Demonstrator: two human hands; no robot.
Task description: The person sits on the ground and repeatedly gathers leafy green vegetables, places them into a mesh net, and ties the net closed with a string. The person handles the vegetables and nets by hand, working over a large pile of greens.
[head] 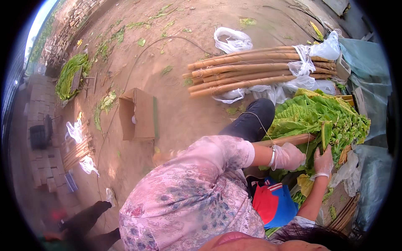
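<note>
My left hand (pixel 288 157), in a clear plastic glove with a bracelet at the wrist, is closed at the end of a thin string (pixel 307 147). The string runs up past a wooden pole (pixel 290 140), which lies against the leaf pile. My right hand (pixel 324 161), also gloved, pinches the lower end of a yellow-green leaf (pixel 326 135) that stands upright at the pole's end. Just beyond both hands is a heap of large green leaves (pixel 301 109), apparently tobacco, with many cut stems facing right. Another length of string loops over my dark trouser knee (pixel 265 113).
Bundled wooden poles (pixel 245 67), tied with white plastic, lie beyond my knee. An open cardboard box (pixel 146 114) stands on the dirt floor. Bluish plastic sheeting (pixel 367 62) borders the right. Another leaf pile (pixel 70 75) is far left. Another person's dark-clad leg (pixel 89 216) shows lower left.
</note>
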